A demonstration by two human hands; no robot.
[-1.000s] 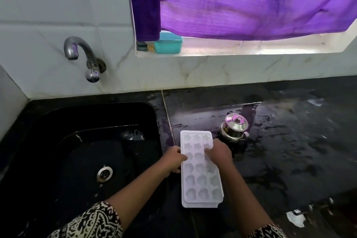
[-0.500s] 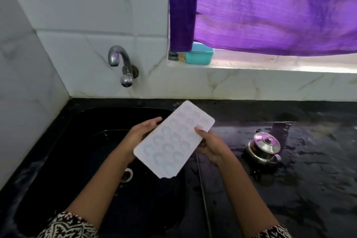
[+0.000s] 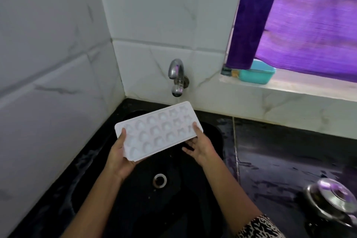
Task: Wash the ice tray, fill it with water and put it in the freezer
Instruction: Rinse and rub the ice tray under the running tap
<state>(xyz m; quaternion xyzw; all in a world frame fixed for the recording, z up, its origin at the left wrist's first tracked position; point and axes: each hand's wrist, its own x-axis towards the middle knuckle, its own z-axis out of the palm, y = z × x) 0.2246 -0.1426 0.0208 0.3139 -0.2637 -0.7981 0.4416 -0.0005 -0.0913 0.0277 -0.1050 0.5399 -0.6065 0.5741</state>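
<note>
Down at the near right, a steel pot (image 3: 332, 202) is sitting on the wet black surface (image 3: 280, 160). Over the black sink (image 3: 135, 205) and its drain (image 3: 160, 180), both hands are holding the white ice tray (image 3: 158, 130) in the air, tilted, its far end under the tap (image 3: 177, 76). The left hand (image 3: 119, 154) is cupping the near end, thumb lying on top; the right hand (image 3: 199, 146) is gripping the far side, fingers curled underneath. Behind, a teal tub (image 3: 257, 75) is resting on the window ledge (image 3: 301, 89) under a purple curtain (image 3: 309, 21).
</note>
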